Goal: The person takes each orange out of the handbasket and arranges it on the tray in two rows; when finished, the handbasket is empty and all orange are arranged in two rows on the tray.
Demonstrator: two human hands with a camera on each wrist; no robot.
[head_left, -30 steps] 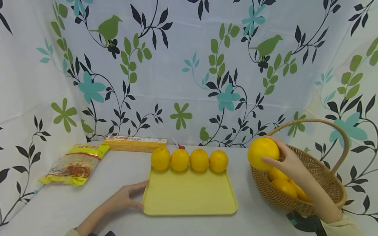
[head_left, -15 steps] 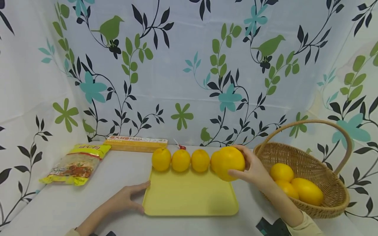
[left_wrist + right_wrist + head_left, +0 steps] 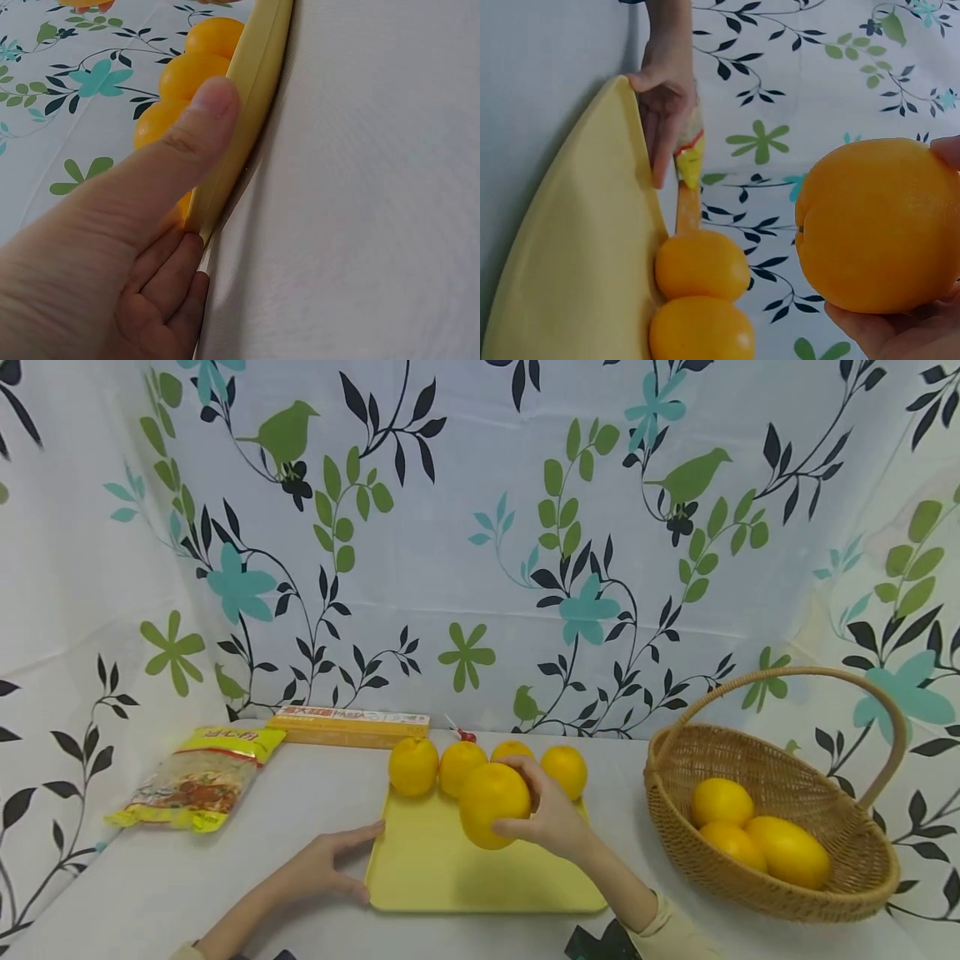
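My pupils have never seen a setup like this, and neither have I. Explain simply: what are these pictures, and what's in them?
There is no robot: these are a person's bare hands. Wide views come from a camera worn on the head, close ones from a camera on each wrist. The right hand grips a round orange-yellow fruit above a flat, rectangular yellow tray. The left hand touches the tray's left edge. Four similar fruits stand in a row along the tray's far side. Also on the white surface are a tan woven basket with three more fruits inside, a yellow-ended clear food packet and a long orange-and-white box marked PASTA.
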